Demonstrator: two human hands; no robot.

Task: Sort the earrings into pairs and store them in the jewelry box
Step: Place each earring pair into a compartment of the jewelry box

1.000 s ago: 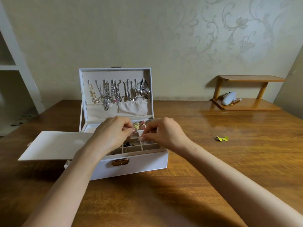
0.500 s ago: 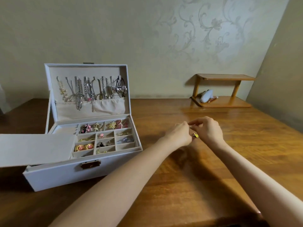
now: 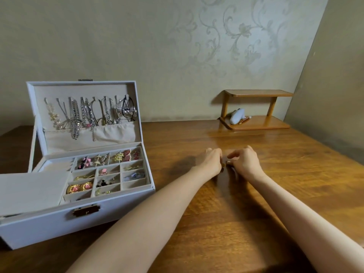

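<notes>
Table [image 3: 226, 223]: one jewelry box [image 3: 122, 209], two hands [image 3: 210, 162] [image 3: 246, 164]

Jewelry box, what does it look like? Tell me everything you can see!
The jewelry box is white and rectangular, resting on the wooden table with its lid standing open. Necklaces hang inside the lid above beige fabric pockets. Inside are small beige compartments, most holding earrings. A brass-coloured clasp sits on the front, and a flat white panel sticks out left. The left hand and right hand don't touch it.
</notes>
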